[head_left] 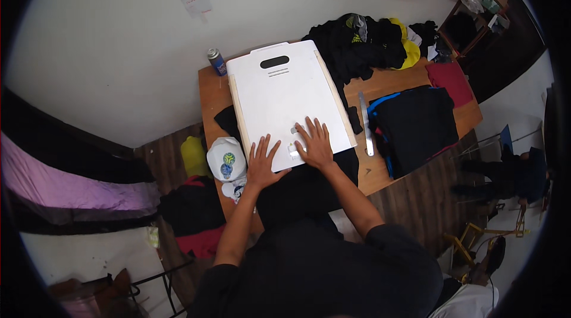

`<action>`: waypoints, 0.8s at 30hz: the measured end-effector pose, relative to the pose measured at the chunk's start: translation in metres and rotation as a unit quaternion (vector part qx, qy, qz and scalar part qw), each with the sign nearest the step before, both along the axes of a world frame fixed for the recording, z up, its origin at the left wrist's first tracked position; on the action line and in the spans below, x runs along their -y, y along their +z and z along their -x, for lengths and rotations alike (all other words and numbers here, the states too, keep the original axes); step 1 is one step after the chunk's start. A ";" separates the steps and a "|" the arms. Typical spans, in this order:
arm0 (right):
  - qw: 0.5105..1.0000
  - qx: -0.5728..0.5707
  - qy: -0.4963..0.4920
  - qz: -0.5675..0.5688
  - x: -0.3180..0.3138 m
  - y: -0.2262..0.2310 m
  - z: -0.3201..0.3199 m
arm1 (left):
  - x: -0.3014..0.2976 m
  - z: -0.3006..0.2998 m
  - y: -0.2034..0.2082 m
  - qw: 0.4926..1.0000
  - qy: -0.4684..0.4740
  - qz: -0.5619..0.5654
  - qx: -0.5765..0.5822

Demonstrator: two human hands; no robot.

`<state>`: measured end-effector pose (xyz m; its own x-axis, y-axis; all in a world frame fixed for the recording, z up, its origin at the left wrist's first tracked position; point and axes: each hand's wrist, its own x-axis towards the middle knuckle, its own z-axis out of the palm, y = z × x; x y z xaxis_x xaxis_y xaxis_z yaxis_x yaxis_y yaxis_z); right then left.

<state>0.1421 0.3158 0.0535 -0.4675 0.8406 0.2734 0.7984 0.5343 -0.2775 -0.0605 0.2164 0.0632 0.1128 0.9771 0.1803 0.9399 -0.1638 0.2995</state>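
Observation:
A large white board (285, 95) with a dark oval handle slot at its far end lies flat on the wooden table (211, 89). A black garment (303, 184) sticks out from under its near edge. My left hand (262, 163) presses flat on the board's near left corner, fingers spread. Just to its right, my right hand (315, 142) rests flat on the near edge, fingers apart and touching a small pale label. Neither hand grips anything.
A blue spray can (217, 62) stands at the far left corner. A metal ruler (365, 125) lies right of the board, beside folded black clothes (416, 125). A heap of dark and yellow garments (363, 44) sits behind. A white cap (226, 159) rests at the left edge.

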 end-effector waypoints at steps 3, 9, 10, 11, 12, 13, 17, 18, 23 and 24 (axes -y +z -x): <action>1.000 0.025 0.010 -0.001 0.000 -0.005 -0.002 | 0.002 -0.001 -0.001 1.000 -0.002 -0.001 0.001; 1.000 0.008 0.020 -0.015 0.002 -0.010 -0.003 | 0.002 -0.001 -0.001 1.000 0.006 -0.004 0.003; 0.998 -0.025 0.039 -0.040 0.002 -0.010 -0.004 | 0.003 -0.001 -0.001 1.000 0.007 -0.005 0.005; 0.998 -0.023 0.038 -0.039 0.002 -0.009 -0.004 | 0.003 -0.001 -0.002 0.999 -0.029 0.008 0.026; 1.000 0.010 0.020 -0.015 0.001 -0.009 -0.003 | 0.002 -0.001 -0.002 1.000 0.006 -0.007 0.007; 0.998 -0.021 0.037 -0.039 0.000 -0.008 -0.003 | 0.002 -0.001 -0.001 1.000 0.005 -0.007 0.006; 0.999 -0.016 0.039 -0.027 0.003 -0.007 -0.006 | 0.004 -0.002 0.001 0.999 -0.031 0.003 0.025; 1.000 0.015 0.021 -0.002 0.002 -0.006 -0.005 | 0.004 -0.002 0.002 1.000 0.007 -0.014 0.005; 1.000 -0.024 0.006 0.019 0.000 -0.011 -0.009 | 0.020 0.003 -0.012 0.998 -0.015 -0.031 0.046; 0.998 -0.061 0.004 0.026 -0.001 -0.013 -0.012 | 0.026 0.007 -0.019 0.998 0.034 -0.028 0.049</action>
